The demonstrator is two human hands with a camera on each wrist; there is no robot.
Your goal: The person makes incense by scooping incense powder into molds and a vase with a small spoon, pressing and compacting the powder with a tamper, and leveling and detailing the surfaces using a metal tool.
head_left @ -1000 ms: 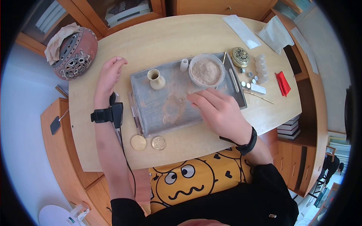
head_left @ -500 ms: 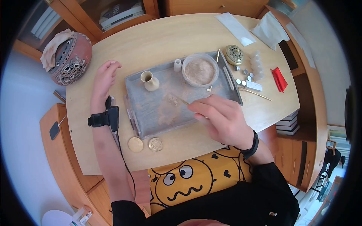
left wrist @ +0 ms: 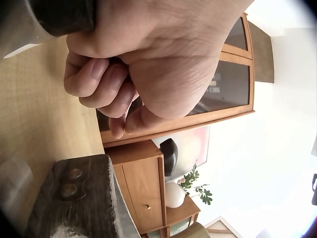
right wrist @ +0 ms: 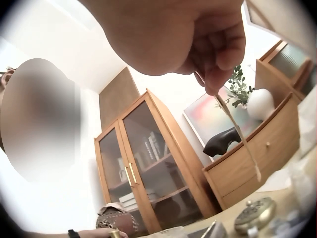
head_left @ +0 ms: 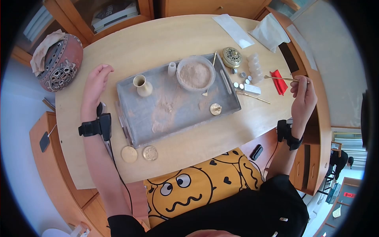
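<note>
Between the right hand's [head_left: 304,98] [right wrist: 213,44] thumb and fingers is a thin brass tool [head_left: 290,79] [right wrist: 238,130], held beyond the tray's right side, above a red cloth [head_left: 279,83]. The left hand [head_left: 96,85] [left wrist: 153,64] is left of the grey tray [head_left: 134,118], fingers loosely curled around nothing. Inside the tray stand a brass vase [head_left: 143,86], a small white bottle [head_left: 171,68] and a bowl of pale powder [head_left: 194,75]. Near its front right lies a round gold piece [head_left: 215,109] with a knob. Loose powder [head_left: 167,106] marks the tray floor.
Two gold discs [head_left: 129,154] [head_left: 150,153] lie in front of the tray. Right of it are a pierced brass burner [head_left: 231,57], small jars and a brass brush [head_left: 254,97]. A large red pot [head_left: 65,65] stands at the left.
My right hand has moved from over the tray to its far right with the brass tool, uncovering the knobbed gold piece. The head view has shifted; my left hand stays beside the tray.
</note>
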